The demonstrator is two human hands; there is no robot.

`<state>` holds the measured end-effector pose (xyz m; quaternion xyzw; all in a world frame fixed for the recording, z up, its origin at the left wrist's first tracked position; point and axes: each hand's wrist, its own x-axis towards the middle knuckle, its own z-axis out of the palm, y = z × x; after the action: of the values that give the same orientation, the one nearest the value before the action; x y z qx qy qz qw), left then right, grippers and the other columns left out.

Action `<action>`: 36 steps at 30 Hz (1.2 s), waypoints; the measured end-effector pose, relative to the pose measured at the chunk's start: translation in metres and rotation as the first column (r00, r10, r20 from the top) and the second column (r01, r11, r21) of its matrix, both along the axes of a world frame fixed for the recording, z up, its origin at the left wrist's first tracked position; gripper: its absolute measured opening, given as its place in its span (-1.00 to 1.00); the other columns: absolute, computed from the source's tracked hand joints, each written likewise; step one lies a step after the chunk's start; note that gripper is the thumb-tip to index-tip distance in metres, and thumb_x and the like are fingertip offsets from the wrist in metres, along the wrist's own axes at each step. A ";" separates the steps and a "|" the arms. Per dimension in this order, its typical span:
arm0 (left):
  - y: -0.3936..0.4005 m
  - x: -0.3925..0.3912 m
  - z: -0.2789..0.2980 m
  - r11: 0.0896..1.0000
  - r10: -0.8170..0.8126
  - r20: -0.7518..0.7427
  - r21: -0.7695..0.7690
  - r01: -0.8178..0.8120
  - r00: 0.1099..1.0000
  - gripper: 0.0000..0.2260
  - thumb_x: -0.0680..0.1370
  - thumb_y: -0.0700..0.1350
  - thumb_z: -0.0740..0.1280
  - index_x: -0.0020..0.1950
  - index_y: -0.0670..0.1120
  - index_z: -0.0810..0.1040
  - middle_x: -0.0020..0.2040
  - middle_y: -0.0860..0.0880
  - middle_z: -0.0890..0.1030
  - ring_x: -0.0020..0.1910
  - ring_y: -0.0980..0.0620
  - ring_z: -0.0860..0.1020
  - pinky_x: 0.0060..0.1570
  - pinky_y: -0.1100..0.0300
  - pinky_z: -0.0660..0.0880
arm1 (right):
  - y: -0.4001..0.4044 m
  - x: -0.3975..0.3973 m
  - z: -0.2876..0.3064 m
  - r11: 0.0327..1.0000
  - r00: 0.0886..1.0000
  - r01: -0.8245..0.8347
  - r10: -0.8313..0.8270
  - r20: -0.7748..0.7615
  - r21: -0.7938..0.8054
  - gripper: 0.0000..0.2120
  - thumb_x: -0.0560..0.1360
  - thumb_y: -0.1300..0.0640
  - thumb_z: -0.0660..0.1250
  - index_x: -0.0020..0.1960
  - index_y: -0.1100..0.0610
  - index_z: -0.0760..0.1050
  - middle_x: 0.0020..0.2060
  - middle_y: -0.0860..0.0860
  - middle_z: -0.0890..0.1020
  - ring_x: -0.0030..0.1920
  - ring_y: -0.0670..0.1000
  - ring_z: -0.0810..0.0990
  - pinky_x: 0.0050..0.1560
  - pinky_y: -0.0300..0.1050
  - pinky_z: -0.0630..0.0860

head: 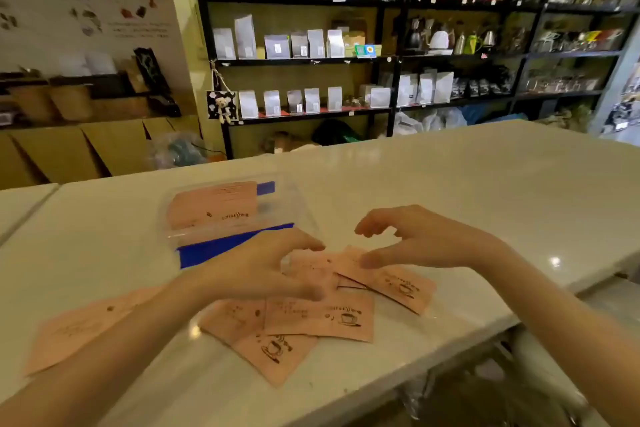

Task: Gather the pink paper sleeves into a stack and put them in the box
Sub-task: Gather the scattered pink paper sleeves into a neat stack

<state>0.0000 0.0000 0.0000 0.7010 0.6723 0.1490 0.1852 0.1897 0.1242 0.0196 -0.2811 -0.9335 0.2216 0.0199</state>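
Observation:
Several pink paper sleeves [332, 317] printed with a coffee cup lie scattered and overlapping on the white counter in front of me. One more pink sleeve [74, 333] lies apart at the left, partly under my left forearm. A clear plastic box [239, 211] with blue trim stands behind them and holds a stack of pink sleeves. My left hand [263, 267] rests on the pile, its fingers curled around the edge of a sleeve. My right hand [412, 236] hovers over the pile's right side, fingers spread, thumb touching a sleeve.
The white counter [485, 191] stretches far to the right; its front edge runs diagonally below the sleeves. A seam separates another counter section at the left. Black shelves [381, 59] with bags and kettles stand behind, cardboard boxes at the back left.

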 end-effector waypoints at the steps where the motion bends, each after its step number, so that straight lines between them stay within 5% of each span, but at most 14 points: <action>1: -0.002 0.002 -0.005 1.000 -0.003 -0.015 -0.031 0.002 1.000 -0.43 0.32 0.21 0.35 0.28 0.21 0.28 0.28 0.25 0.36 0.20 0.25 0.34 0.18 0.26 0.33 | -0.002 0.003 -0.004 1.000 1.000 0.012 -0.012 0.024 -0.002 -0.48 0.33 -0.21 0.32 0.23 -0.07 0.35 0.22 -0.06 0.47 0.17 -0.07 0.43 0.13 -0.15 0.42; 6: -0.012 0.000 -0.025 0.999 -0.045 -0.195 -0.029 0.041 0.980 -0.38 0.29 0.29 0.32 0.30 0.19 0.26 0.30 0.25 0.27 0.17 0.29 0.29 0.11 0.38 0.26 | -0.007 0.017 -0.029 0.996 0.995 0.037 -0.045 0.094 0.077 -0.48 0.37 -0.17 0.30 0.26 0.00 0.34 0.22 -0.04 0.47 0.15 -0.02 0.43 0.16 -0.02 0.43; 11: -0.013 -0.002 -0.031 0.997 -0.061 -0.224 0.031 0.070 0.973 -0.40 0.29 0.31 0.30 0.28 0.18 0.32 0.21 0.25 0.33 0.09 0.29 0.33 -0.08 0.48 0.29 | -0.007 0.024 -0.046 0.984 0.994 0.071 -0.083 0.068 0.166 -0.47 0.34 -0.21 0.30 0.24 -0.02 0.36 0.14 -0.05 0.51 0.08 -0.03 0.45 0.07 -0.02 0.46; 21: -0.016 -0.004 -0.025 0.987 0.033 -0.141 0.161 -0.010 0.989 -0.33 0.15 0.38 0.24 0.24 0.24 0.30 0.07 0.31 0.34 0.08 0.28 0.35 0.07 0.35 0.29 | -0.003 0.023 -0.043 0.971 0.959 0.159 -0.109 -0.261 0.179 -0.61 0.31 -0.09 0.40 0.10 -0.02 0.48 0.08 -0.02 0.57 0.08 0.00 0.46 0.14 -0.02 0.38; 24: -0.022 -0.012 -0.016 0.965 0.062 -0.086 0.259 -0.037 0.994 -0.36 0.16 0.35 0.27 0.21 0.26 0.30 0.07 0.32 0.40 0.07 0.31 0.36 0.07 0.33 0.31 | -0.006 0.011 -0.034 0.969 0.934 0.113 -0.028 -0.356 0.221 -0.63 0.31 -0.06 0.40 0.09 0.00 0.49 0.08 -0.05 0.57 0.10 -0.03 0.45 0.17 0.00 0.38; 28: -0.040 -0.035 -0.006 0.923 0.120 -0.023 0.371 -0.103 0.993 -0.36 0.19 0.29 0.34 0.24 0.24 0.29 0.17 0.27 0.43 0.17 0.39 0.30 0.04 0.46 0.34 | -0.016 -0.016 -0.020 0.963 0.896 0.051 0.073 -0.438 0.265 -0.61 0.31 -0.03 0.41 0.11 0.03 0.49 0.11 -0.03 0.57 0.16 -0.04 0.41 0.12 -0.28 0.26; 36: -0.101 -0.081 0.002 0.819 0.397 -0.004 0.454 -0.352 0.918 -0.24 0.16 0.27 0.40 0.30 0.18 0.22 0.07 0.39 0.39 0.06 0.47 0.30 0.03 0.66 0.19 | -0.044 -0.096 -0.009 0.922 0.848 -0.180 0.322 -0.421 0.342 -0.41 0.32 -0.10 0.34 0.31 -0.05 0.27 0.27 -0.06 0.42 0.27 -0.12 0.23 0.24 -0.23 0.07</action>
<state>-0.0809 -0.1007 0.0021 0.5851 0.7532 0.2971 -0.0459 0.0940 0.0800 0.0104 -0.0874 -0.9517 0.1444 0.2565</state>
